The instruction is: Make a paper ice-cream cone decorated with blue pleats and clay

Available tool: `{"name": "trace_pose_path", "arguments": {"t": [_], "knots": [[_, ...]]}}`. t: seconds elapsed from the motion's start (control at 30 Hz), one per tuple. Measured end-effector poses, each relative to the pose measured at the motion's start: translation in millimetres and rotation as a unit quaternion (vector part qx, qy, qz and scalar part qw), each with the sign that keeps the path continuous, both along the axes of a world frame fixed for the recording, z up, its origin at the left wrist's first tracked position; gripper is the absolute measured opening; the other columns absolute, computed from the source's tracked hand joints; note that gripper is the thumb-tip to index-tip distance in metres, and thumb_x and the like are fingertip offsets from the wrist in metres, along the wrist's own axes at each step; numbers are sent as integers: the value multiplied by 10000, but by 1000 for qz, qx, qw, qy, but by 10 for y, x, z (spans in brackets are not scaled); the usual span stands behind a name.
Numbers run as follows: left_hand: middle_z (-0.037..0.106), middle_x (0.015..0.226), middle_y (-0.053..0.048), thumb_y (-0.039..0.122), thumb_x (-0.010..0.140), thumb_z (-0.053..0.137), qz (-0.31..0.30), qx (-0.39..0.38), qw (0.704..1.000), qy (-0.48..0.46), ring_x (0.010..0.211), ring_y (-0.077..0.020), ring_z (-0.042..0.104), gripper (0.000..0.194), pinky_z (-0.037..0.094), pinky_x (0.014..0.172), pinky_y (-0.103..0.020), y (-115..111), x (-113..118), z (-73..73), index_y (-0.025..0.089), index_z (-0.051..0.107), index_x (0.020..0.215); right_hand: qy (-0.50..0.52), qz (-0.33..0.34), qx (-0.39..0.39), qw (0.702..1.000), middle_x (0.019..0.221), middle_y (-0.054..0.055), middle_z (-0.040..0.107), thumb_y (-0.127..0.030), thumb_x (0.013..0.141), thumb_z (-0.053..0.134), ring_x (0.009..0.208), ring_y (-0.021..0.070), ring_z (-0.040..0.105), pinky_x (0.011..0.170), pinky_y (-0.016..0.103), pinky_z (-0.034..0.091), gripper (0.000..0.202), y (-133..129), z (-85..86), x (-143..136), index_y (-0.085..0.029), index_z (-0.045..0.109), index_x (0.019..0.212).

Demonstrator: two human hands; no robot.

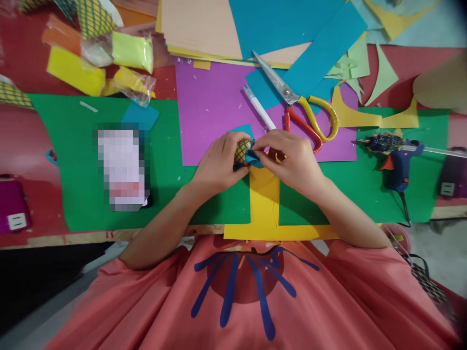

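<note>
The small roll of yellow paper with a dark grid pattern point(242, 150) sits exactly between the two hands, just above the yellow paper strip point(264, 199) on the surface point(91, 236); its long axis seems to run about left to right, from one hand to the other. The left hand point(219, 163) is closed around the roll's left part, and the right hand point(292, 158) pinches the blue paper piece point(254, 160) that touches the roll's right end. Both hands are equally near, while the scissors point(299, 104) and the glue gun point(396, 155) lie apart on the right side.
</note>
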State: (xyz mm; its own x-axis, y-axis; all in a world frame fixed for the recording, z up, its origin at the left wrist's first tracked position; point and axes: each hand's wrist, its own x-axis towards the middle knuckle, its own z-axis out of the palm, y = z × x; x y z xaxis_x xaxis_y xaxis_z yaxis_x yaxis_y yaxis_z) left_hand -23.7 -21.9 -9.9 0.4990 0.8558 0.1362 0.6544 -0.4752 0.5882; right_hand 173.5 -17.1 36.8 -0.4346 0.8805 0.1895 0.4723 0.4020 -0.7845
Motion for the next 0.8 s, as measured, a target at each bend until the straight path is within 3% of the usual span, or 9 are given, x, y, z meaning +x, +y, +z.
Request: {"name": "trace_pose_path", "arguments": {"t": [0.23,0.4,0.8], "knots": [[623,1146,-112,250,771,628,8,-12,1000,25,1048,-281,627,454,507,883,-422,18,2,30,195,448,1183,-36,15,-44,998,810,38,664,-21,799,551,711,123,579,684,262,464,182,54,20,4,-152,671,837],[633,1167,-128,263,797,600,-31,-10,998,56,1090,-299,611,424,496,880,-422,40,0,71,180,481,1195,-57,18,-38,997,766,29,646,-38,796,575,699,130,573,680,269,456,149,74,18,5,-154,669,810],[666,1142,-102,239,804,602,-40,5,998,57,1049,-288,645,399,519,864,-413,29,14,75,208,511,1191,-156,28,14,987,869,79,677,-134,920,490,808,171,622,725,294,462,193,67,71,-8,-138,678,874]]}}
